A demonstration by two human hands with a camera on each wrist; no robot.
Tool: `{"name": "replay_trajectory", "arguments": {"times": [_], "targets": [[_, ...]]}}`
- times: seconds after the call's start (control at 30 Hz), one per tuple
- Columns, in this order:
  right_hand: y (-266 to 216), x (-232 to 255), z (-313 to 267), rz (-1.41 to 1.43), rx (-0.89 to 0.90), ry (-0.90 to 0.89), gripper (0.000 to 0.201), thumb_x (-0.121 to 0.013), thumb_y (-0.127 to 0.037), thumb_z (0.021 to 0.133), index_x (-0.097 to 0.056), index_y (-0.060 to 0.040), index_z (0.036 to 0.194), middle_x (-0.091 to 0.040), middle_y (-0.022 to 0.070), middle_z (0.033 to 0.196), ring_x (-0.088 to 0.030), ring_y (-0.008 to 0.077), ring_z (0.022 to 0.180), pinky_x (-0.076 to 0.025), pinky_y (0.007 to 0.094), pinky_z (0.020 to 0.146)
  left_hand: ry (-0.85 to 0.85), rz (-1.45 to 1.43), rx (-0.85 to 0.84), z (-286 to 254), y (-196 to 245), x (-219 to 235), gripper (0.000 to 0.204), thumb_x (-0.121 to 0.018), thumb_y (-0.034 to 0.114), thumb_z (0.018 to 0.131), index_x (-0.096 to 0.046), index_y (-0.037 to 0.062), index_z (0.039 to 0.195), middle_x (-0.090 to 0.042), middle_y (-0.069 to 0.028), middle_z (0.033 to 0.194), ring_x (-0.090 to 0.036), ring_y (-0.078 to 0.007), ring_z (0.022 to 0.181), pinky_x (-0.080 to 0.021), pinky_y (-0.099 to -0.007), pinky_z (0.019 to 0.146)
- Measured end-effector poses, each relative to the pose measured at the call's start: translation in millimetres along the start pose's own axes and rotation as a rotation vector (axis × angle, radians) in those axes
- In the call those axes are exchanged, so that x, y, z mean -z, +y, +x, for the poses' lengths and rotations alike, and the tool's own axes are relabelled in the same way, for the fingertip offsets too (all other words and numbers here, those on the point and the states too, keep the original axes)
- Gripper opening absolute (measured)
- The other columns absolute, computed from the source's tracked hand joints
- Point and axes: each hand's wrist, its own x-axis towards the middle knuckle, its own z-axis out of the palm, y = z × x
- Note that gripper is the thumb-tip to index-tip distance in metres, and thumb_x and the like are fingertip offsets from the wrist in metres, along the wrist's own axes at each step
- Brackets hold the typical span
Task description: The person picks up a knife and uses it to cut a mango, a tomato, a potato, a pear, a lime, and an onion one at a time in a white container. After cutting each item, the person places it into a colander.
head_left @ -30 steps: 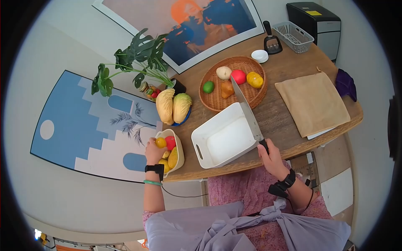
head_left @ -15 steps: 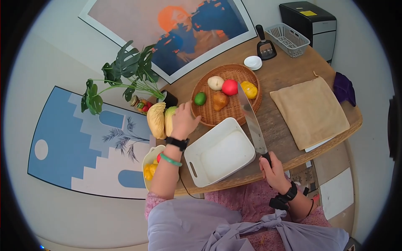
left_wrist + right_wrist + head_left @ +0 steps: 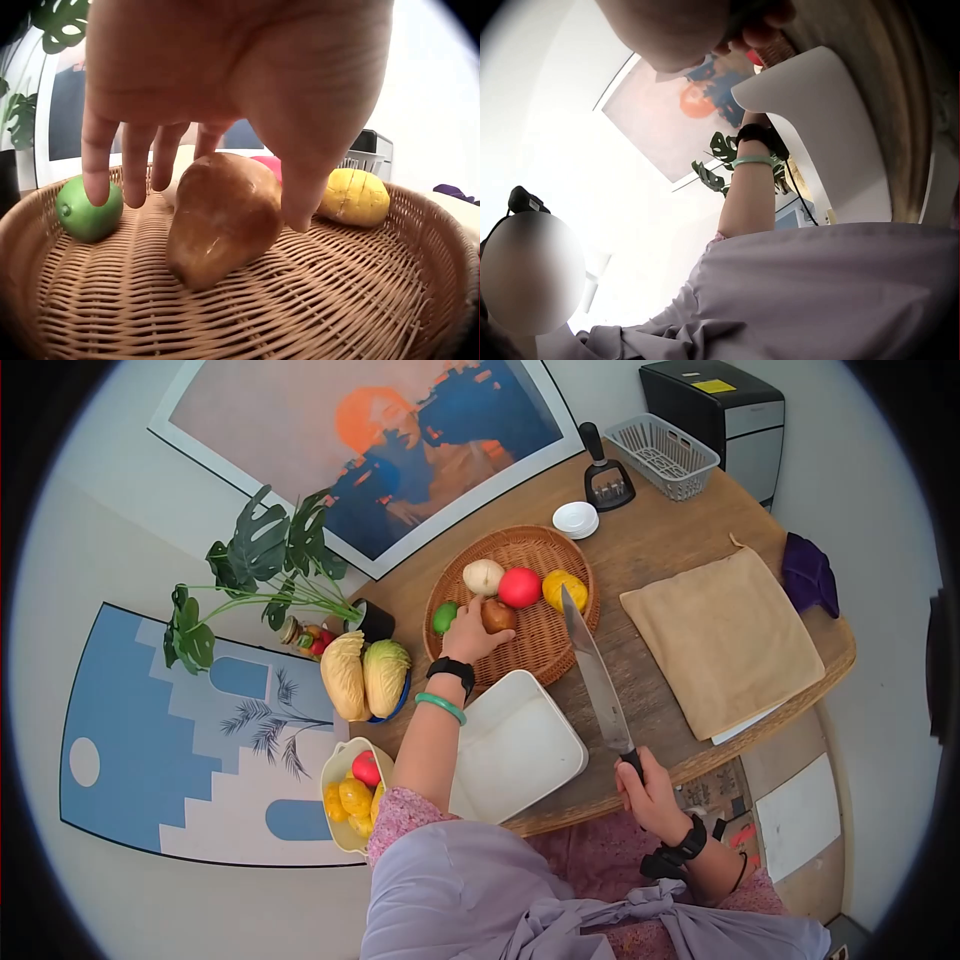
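Observation:
In the head view, my left hand (image 3: 470, 637) reaches over a round wicker basket (image 3: 540, 645). Its spread fingers and thumb straddle a brown pear-shaped fruit (image 3: 225, 217), as the left wrist view shows. Beside the fingertips lies a green lime (image 3: 90, 214). A pale potato-like item (image 3: 483, 576), a red round fruit (image 3: 519, 587) and a scored yellow fruit (image 3: 565, 591) share the basket. My right hand (image 3: 652, 792) grips the black handle of a large kitchen knife (image 3: 598, 685), its blade angled up and away, the tip overlapping the yellow fruit in the head view.
A white tub (image 3: 525, 750) stands at the front edge, partly behind my left arm. Left of it is a cream container (image 3: 348, 758) of yellow and red fruits. Two cabbages (image 3: 385, 678), a potted plant (image 3: 372, 620), a beige cloth (image 3: 725, 640) and a grey basket (image 3: 680, 488) surround the work area.
My left hand has left the cream container, passed the cabbages and arrived over the brown fruit in the wicker basket. The right hand keeps the knife, now lower in view and clear of the tub.

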Motion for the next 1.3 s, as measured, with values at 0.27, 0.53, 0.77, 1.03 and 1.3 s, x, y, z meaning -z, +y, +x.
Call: {"name": "replay_trajectory", "arguments": {"times": [0.27,0.53,0.77,1.03,1.3], "targets": [[2.5,0.0,-3.0,-0.009,-0.020,-0.002,0.018,-0.049,-0.017,0.099,-0.049,-0.0016,0.090,-0.051,0.0005,0.064,-0.046,0.0064,0.051,-0.039,0.0249,0.048,-0.006,-0.152,0.001,12.4,-7.2,-14.8,0.081,-0.082,0.030,0.063,-0.039,0.0041,0.127,-0.055,-0.0199,0.121,-0.059,-0.0351,0.109,-0.050,-0.0409,0.091],[-2.8,1.1,-6.4,-0.012,-0.040,0.000,0.018,-0.049,-0.018,0.100,-0.049,-0.0020,0.091,-0.050,-0.0008,0.065,-0.047,0.0052,0.051,-0.039,0.0233,0.047,0.053,-0.126,0.039,2.5,2.6,-3.1,0.073,-0.081,0.026,0.063,-0.039,0.0048,0.119,-0.056,-0.0193,0.119,-0.060,-0.0349,0.107,-0.050,-0.0413,0.090],[-8.0,-3.3,-5.3,0.014,-0.029,-0.006,0.019,-0.049,-0.019,0.100,-0.049,-0.0019,0.090,-0.051,-0.0007,0.065,-0.047,0.0052,0.049,-0.039,0.0229,0.046,0.073,-0.139,-0.012,-1.2,-8.5,1.1,0.098,-0.081,0.028,0.064,-0.027,0.0095,0.143,-0.048,-0.0202,0.128,-0.055,-0.0356,0.114,-0.049,-0.0420,0.094],[-6.0,6.4,-3.1,-0.006,-0.029,0.020,0.019,-0.050,-0.018,0.100,-0.049,-0.0020,0.090,-0.051,-0.0006,0.064,-0.047,0.0051,0.049,-0.039,0.0230,0.046,0.055,0.081,-0.060,14.8,2.7,-6.2,0.094,-0.082,0.027,0.065,-0.033,0.0155,0.143,-0.045,-0.0164,0.129,-0.053,-0.0351,0.115,-0.048,-0.0451,0.095],[2.2,13.6,3.0,0.020,-0.035,0.011,0.018,-0.045,-0.020,0.101,-0.048,-0.0027,0.096,-0.051,0.0005,0.070,-0.045,0.0047,0.048,-0.036,0.0203,0.044,-0.049,-0.046,-0.048,23.1,0.7,-19.5,0.071,-0.082,0.018,0.061,-0.044,0.0128,0.120,-0.051,-0.0149,0.119,-0.053,-0.0378,0.111,-0.047,-0.0459,0.093]]}}
